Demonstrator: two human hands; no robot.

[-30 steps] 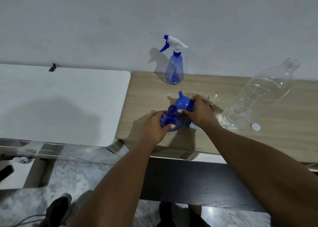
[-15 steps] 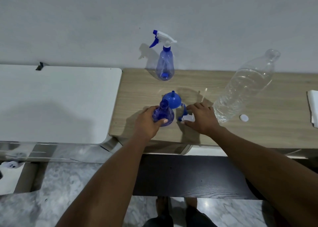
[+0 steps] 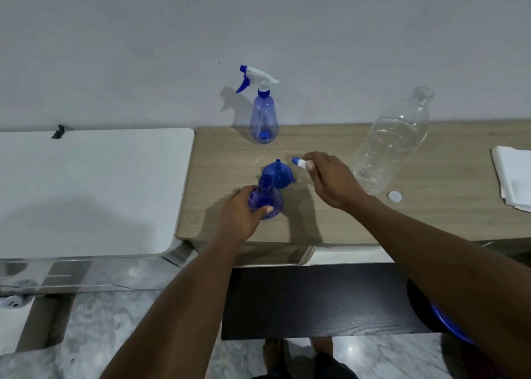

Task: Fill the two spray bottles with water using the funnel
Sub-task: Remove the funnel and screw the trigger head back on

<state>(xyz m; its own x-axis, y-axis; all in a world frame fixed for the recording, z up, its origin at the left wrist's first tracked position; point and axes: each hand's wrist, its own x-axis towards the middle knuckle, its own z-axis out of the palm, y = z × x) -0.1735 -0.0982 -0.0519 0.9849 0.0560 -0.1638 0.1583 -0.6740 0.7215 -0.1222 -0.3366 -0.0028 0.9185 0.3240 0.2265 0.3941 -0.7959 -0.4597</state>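
An open blue spray bottle (image 3: 265, 197) with no top stands near the front of the wooden table (image 3: 330, 223). My left hand (image 3: 242, 213) grips its body. Just behind it a blue funnel (image 3: 277, 173) lies mouth-down on the table. My right hand (image 3: 330, 179) holds the removed white and blue spray head (image 3: 298, 162) above the table, right of the funnel. A second blue spray bottle (image 3: 263, 120) with its trigger head on stands by the wall. A large clear water bottle (image 3: 390, 143), uncapped and partly filled, stands to the right.
A white bottle cap (image 3: 394, 196) lies in front of the water bottle. Folded white paper (image 3: 514, 177) sits at the table's right edge. A white table (image 3: 86, 189) adjoins on the left. A dark bench (image 3: 316, 301) runs below the table front.
My right hand has lifted the spray head off the table and moved it back and to the right. The left hand keeps its grip on the open bottle.
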